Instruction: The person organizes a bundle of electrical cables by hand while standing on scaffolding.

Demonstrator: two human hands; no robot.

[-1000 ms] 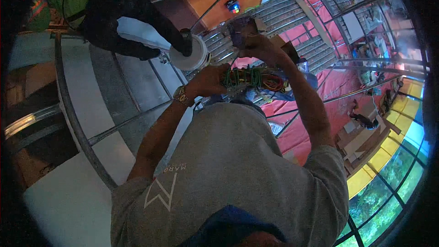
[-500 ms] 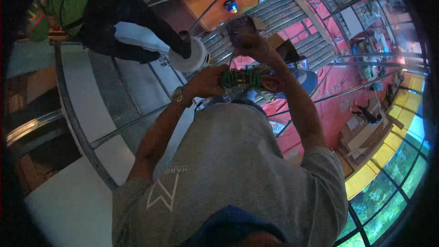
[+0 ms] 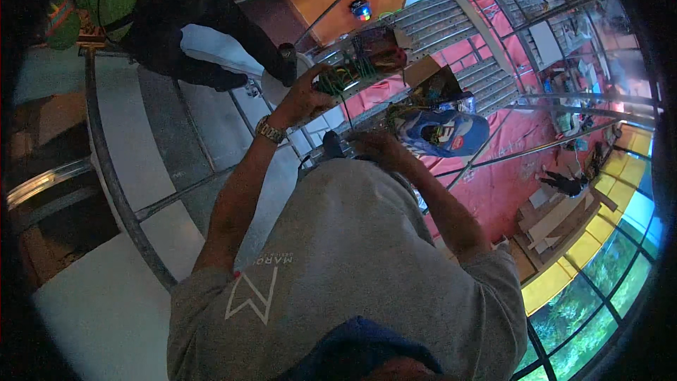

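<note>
My left hand (image 3: 303, 104), with a watch on its wrist, is raised forward and closed around a bundle of green and reddish wires (image 3: 347, 76). A thin dark strand runs from the bundle down toward my right hand (image 3: 379, 148). That hand is low in front of my waist, its fingers drawn together; what they hold is too dark to make out. Just beyond the bundle is a dark reddish box-like object (image 3: 381, 46). Right of my right hand lies a blue and white cap-like item (image 3: 451, 132) with small things in it.
A person in dark trousers (image 3: 190, 21) stands at the far left beside a white bucket (image 3: 276, 90). Metal scaffold planks (image 3: 437, 25) and pipes (image 3: 169, 204) surround me. An open cardboard box (image 3: 423, 70) sits ahead. Pink sheeting (image 3: 486, 190) and boards (image 3: 560, 222) lie below at right.
My left hand has moved forward with the wire bundle, away from my body. My right hand has come down from beside the dark box to my waist, uncovering the cap-like item.
</note>
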